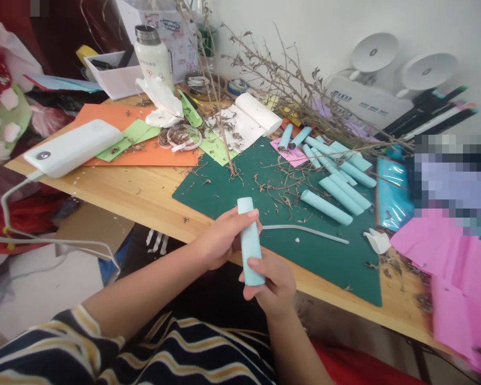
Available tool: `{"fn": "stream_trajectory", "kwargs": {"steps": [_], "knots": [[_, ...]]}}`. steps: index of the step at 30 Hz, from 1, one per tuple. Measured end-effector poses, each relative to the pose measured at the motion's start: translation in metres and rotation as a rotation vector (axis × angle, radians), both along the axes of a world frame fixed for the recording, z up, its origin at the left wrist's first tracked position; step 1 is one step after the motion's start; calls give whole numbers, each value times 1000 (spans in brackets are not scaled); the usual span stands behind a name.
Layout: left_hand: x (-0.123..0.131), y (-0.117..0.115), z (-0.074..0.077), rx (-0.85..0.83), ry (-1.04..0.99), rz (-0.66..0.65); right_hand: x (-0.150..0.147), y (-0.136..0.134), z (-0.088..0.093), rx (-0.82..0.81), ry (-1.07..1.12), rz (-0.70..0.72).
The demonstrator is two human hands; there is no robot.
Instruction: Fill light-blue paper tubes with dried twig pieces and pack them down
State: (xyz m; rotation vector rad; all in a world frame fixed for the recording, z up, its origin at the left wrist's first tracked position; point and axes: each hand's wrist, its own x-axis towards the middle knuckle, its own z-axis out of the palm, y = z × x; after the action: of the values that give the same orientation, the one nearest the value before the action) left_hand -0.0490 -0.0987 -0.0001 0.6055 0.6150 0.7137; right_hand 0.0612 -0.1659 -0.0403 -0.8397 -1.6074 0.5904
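Both hands grip a light blue paper roll (249,240), upright and slightly tilted above the table's front edge. My left hand (226,235) wraps its upper part, thumb across the front. Around the lower end closes my right hand (272,278), its thumb pressed on the paper. A thin whitish rod (304,228) runs over the green cutting mat (320,262); its left end is hidden behind the hands. More light blue rolls lie on the mat, including one nearby roll (326,207) and a group (344,193) behind it.
Dry twigs (276,69) spread over the back, with bits scattered around. At left lies a white power bank (74,147) with a cable, near orange paper (176,156). A white bottle (154,56) stands behind. Pink paper (457,256) covers the right edge.
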Motion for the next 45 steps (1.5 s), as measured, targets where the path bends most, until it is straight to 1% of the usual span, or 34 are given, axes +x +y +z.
{"fn": "stream_trajectory", "kwargs": {"steps": [3,5,9,10,12,15,18,21,22,23,26,27,28,29,31,33,35,40,45], "knots": [[6,-3,0,2,-31,53,-4,-2,-5,13,-47,-104],[7,-3,3,-14,-47,88,-8,-2,-7,20,15,-142],[4,2,8,-2,-30,180,-11,-2,-8,-25,216,-88],[3,3,9,9,-24,200,-10,-2,-8,-44,243,-89],[0,5,10,21,-23,240,-8,-3,-8,-87,225,-108],[-2,7,10,34,-32,296,-5,-4,-7,-113,87,-124],[-3,7,10,55,-27,327,-3,-3,-4,-60,-14,-137],[-5,8,10,60,-31,340,4,-1,0,-10,-123,-200],[-6,9,9,67,-32,346,8,1,1,13,-196,-247],[-7,10,9,81,-31,359,14,3,2,42,-295,-325],[-8,12,7,173,1,426,34,9,6,71,-619,-630],[-8,13,6,209,16,448,39,11,8,56,-690,-698],[-6,12,5,235,26,459,42,13,10,29,-736,-722],[-4,12,5,250,30,460,44,14,13,6,-762,-694],[2,10,5,248,17,438,40,16,18,-3,-807,-541],[8,9,7,219,-5,412,33,18,23,27,-839,-366],[13,8,10,200,-17,395,27,21,27,81,-839,-272],[16,4,10,214,20,363,26,26,30,227,-759,-304],[21,-3,4,181,24,423,26,24,25,263,-704,-293]]}}
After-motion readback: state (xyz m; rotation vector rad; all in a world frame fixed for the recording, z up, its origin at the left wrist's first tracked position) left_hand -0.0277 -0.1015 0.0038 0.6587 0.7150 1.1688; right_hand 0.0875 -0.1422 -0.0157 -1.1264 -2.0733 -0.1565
